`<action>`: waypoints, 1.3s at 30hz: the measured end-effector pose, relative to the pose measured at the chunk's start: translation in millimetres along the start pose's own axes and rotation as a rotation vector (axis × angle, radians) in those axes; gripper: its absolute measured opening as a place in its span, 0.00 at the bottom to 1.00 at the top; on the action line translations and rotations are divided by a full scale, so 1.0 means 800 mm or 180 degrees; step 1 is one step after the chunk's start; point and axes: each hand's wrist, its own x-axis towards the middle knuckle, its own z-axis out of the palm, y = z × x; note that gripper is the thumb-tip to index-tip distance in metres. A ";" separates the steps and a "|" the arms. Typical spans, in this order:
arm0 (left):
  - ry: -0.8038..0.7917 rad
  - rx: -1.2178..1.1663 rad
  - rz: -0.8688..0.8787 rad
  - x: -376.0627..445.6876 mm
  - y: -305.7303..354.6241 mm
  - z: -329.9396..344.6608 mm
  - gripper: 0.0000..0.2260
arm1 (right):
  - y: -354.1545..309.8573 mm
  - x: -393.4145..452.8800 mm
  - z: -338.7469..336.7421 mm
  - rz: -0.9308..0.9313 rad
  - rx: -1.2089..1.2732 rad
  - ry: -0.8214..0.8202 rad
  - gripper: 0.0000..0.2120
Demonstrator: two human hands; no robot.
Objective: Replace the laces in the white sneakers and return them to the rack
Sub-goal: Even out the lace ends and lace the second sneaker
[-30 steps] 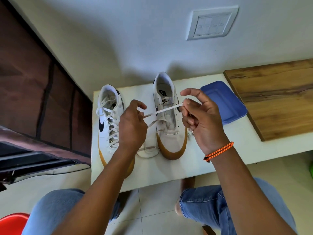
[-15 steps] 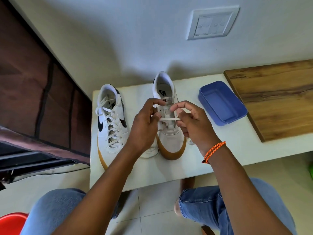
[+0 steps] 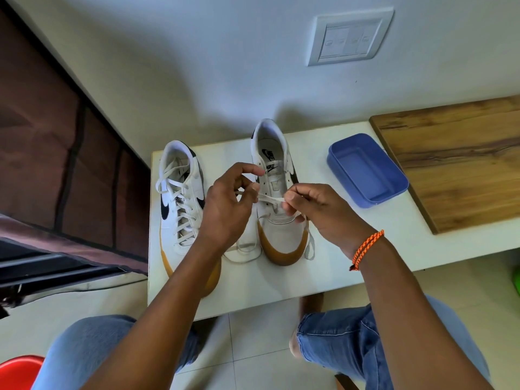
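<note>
Two white sneakers with black swooshes and tan toe rubber stand toes toward me on a white table. The left sneaker is fully laced. The right sneaker has a white lace only at its lowest eyelets. My left hand pinches the lace at the shoe's left side. My right hand pinches the same lace over the tongue, so a short flat stretch runs between the two hands. Loose lace ends trail on the table on both sides of the toe.
A blue plastic tray sits right of the shoes, and a wooden board lies beyond it. A dark fabric shoe rack stands at the left. A white wall with a switch plate rises behind. My knees are below the table edge.
My hands came together from a wide stretch of lace down to the right sneaker's eyelets. The span of lace between them is now short and close to the tongue.
</note>
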 end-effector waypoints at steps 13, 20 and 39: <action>0.0089 0.0039 0.0141 -0.005 0.002 0.009 0.07 | 0.002 0.005 0.023 -0.0382 -0.0250 0.0229 0.09; 0.0664 0.1245 -0.0250 0.001 -0.014 -0.003 0.06 | -0.016 -0.004 -0.007 -0.0211 0.1436 -0.0124 0.14; 0.0415 0.0342 -0.0211 0.003 -0.010 0.000 0.12 | -0.012 -0.003 -0.009 0.0060 0.0959 0.0226 0.16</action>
